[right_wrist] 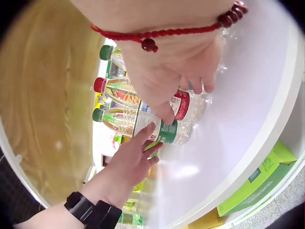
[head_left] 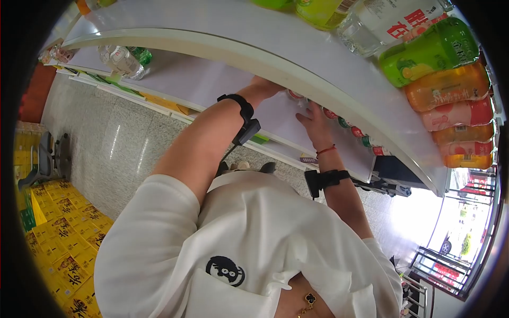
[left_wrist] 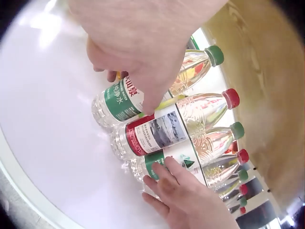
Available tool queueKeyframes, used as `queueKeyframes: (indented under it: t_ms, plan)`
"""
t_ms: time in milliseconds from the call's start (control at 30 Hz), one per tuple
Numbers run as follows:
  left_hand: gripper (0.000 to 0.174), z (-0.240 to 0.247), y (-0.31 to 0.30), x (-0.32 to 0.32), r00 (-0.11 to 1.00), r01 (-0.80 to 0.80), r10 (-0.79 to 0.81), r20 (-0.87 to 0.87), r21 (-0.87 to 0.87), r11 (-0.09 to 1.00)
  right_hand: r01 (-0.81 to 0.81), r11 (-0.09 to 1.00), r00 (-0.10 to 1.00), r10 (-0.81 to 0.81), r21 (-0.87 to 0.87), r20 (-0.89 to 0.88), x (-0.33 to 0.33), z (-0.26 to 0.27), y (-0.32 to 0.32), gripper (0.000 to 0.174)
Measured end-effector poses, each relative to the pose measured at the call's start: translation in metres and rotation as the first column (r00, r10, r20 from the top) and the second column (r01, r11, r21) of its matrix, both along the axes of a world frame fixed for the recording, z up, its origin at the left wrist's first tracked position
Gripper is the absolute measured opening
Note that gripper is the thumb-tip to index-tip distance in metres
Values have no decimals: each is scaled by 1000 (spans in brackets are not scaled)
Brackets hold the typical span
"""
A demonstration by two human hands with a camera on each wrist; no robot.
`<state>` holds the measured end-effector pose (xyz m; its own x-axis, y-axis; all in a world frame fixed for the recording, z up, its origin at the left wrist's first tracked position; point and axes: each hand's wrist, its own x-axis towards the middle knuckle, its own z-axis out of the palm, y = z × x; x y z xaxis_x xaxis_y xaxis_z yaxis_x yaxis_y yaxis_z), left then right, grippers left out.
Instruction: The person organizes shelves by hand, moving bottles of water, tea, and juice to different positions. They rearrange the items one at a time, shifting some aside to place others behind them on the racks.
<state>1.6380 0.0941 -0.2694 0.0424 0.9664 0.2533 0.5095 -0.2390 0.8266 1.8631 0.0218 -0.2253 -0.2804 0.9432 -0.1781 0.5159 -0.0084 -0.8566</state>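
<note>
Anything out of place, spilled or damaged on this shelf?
Nothing stands out. The bottles stand in a row, caps on, and no spill or damage shows on the shelf. Their sideways look in the wrist views is likely just camera tilt.

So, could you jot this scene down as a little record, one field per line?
Place: a white shelf beneath an upper shelf
Main items: clear bottles standing in a row
Cap colours: red and green
Left hand: touches the green-labelled bottle at one end; firmness of grip unclear
Right hand: fingers spread, close to the red-labelled bottle
Right wrist: red bracelet
Upper shelf: colourful drinks
Floor: stacked yellow boxes
</note>
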Motion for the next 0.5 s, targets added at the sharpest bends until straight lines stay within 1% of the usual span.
queueKeyframes:
  t_ms: [67,200,267,300,367,400,433,467,500]
  plan:
    - [51,-8,12,4,1000,-18,17,6,17,1000,-79,997,997,79,7,28,-1,-7,8,72]
    - [51,-26,29,3,997,-66,64,31,53,996,-108,994,994,108,-2,6,-8,-17,16,71]
    - [51,-38,30,3,995,-87,84,46,58,995,-136,987,990,132,82,52,-7,-36,22,71]
    - [50,-44,28,2,994,-100,97,53,56,993,-142,987,989,139,76,53,-10,-33,22,71]
    - [50,-57,21,-1,990,-129,125,67,49,990,-93,991,990,82,95,113,-17,-27,20,73]
    - [50,-59,17,-4,987,-145,141,72,48,988,-103,991,989,93,89,113,-20,-28,20,73]
    - [50,-41,3,-10,986,-156,153,70,43,987,-42,992,991,26,117,132,-24,-30,20,75]
    - [53,-6,-20,-18,970,-235,233,-65,-20,972,18,989,988,-40,146,149,-29,-31,20,78]
    - [56,14,-38,-26,933,-318,298,-202,-74,945,6,990,989,-26,139,148,-33,-37,20,78]
